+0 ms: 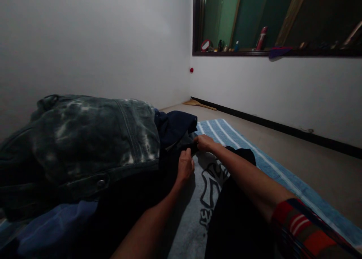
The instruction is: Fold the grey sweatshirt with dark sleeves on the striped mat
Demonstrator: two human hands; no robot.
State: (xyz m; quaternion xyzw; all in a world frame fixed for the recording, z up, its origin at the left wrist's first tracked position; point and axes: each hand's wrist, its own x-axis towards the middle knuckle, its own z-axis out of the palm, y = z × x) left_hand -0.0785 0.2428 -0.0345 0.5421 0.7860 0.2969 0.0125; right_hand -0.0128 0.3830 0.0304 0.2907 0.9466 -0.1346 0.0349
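Note:
My right hand (204, 142) reaches across a grey cloth with dark lettering (210, 187), its fingers pinched on the edge of a dark garment (172, 161). Just nearer, my left hand (186, 164) has its fingers curled on the same dark fabric; the fingertips are partly hidden. Behind them lies a folded navy garment (178, 125). Left of it a large grey-green tie-dyed denim piece (98, 131) with a metal button is heaped up. The dark fabrics blend together, so their edges are hard to make out.
A blue towel-like sheet with white stripes (243, 142) spreads under the clothes. Pale blue cloth (56, 225) lies at the lower left. A straw broom (199, 103) rests in the corner. Bottles and a red spray can (261, 38) stand on the window ledge.

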